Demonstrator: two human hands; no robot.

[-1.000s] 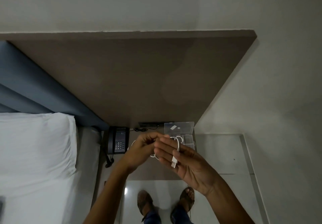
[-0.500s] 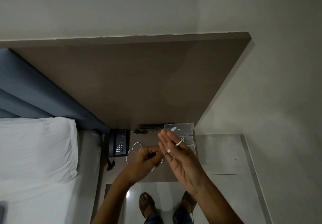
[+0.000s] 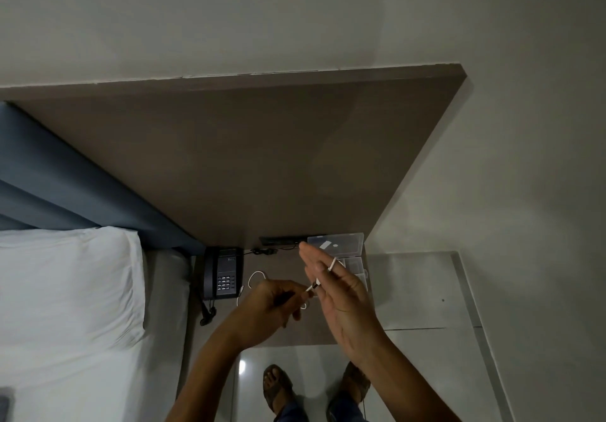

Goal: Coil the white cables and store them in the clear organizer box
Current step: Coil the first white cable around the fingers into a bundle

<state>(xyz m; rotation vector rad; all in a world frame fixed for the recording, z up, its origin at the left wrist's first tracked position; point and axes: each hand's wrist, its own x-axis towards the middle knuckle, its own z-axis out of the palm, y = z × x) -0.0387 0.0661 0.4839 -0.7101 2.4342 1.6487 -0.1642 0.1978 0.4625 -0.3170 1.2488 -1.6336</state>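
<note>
Nearest the camera, two sandalled feet (image 3: 278, 389) are seen on the glossy floor tiles (image 3: 426, 356). Above them, the right hand (image 3: 341, 303) is held edge-on with its fingers straight and together, and a thin white cable (image 3: 330, 266) is wrapped in a turn around the fingers, its plug end slanting down toward the left hand (image 3: 272, 303). The left hand is closed, and the cable is pinched at its fingertips just beside the right palm. A further slack loop of the same thin white cord is seen lying on the brown bedside table (image 3: 288, 333), next to the black telephone (image 3: 224, 272). Beyond the hands, the clear organizer box (image 3: 355, 266) stands open at the back right of the table, its lid (image 3: 337, 243) leaning against the brown headboard panel (image 3: 249, 159). Compared with half a second earlier, the right hand has been turned more edge-on and raised slightly, and the left hand has been moved a little lower, so that the stretch of cable between them is drawn straighter. The box and telephone are unchanged.
</note>
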